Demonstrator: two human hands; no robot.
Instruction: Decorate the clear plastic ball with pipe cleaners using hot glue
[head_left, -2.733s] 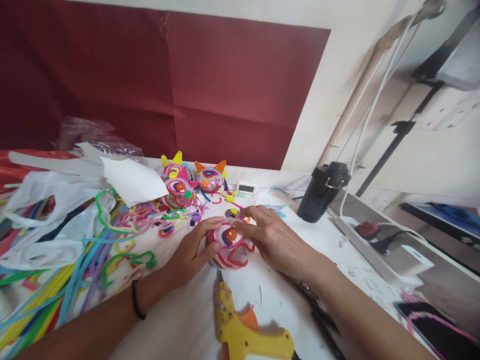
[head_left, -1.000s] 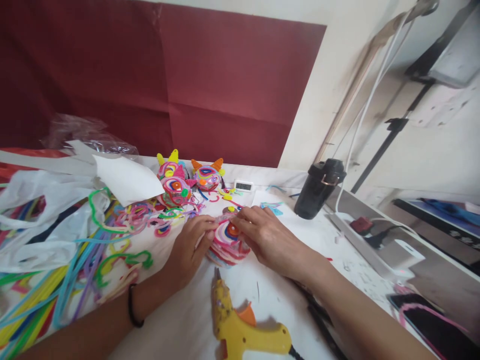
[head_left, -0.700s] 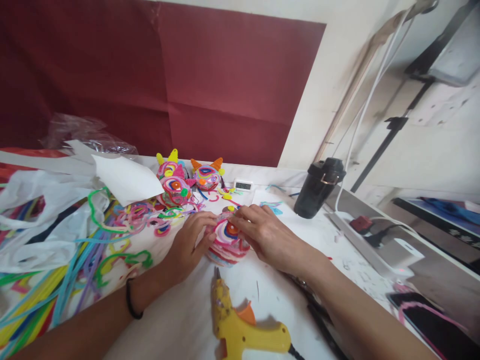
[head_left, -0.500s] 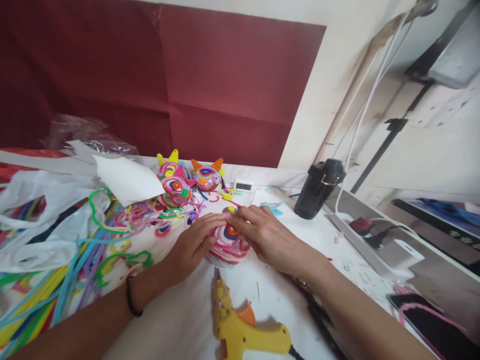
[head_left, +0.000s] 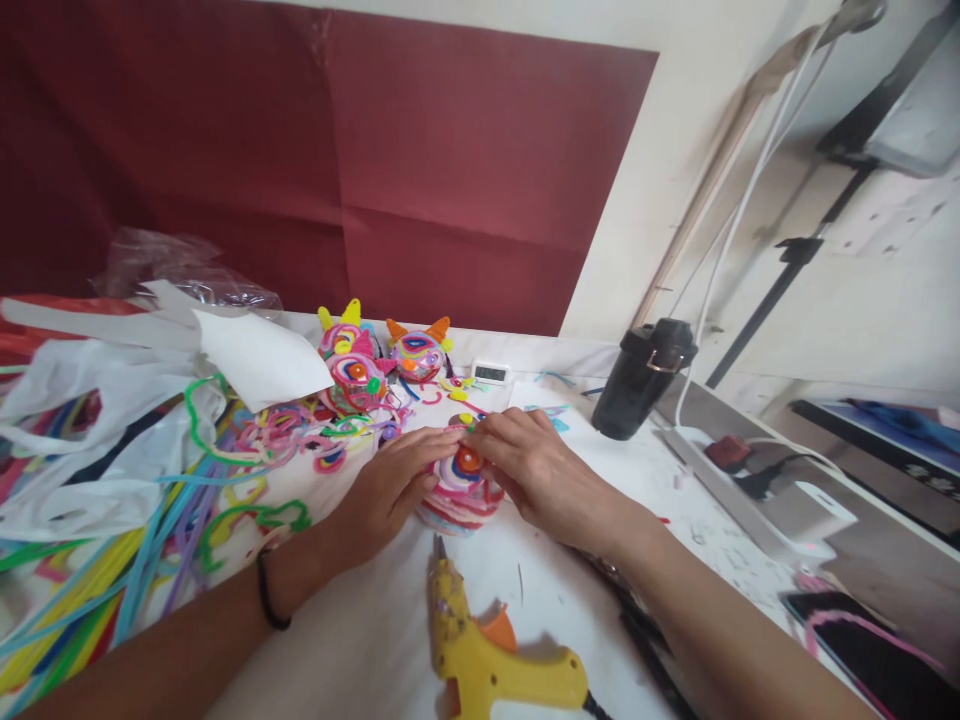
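Left hand and right hand are both cupping the pipe-cleaner ball at frame centre, fingertips pressing its top. Ball is resting on the white table, between the hands, equally near both; glue gun is lying just below.

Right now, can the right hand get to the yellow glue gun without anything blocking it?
Probably yes. The right hand rests on the colourful ball, and the yellow glue gun lies on the white table just in front of it, nearer the person. Nothing lies between them, though the hand would first have to leave the ball.
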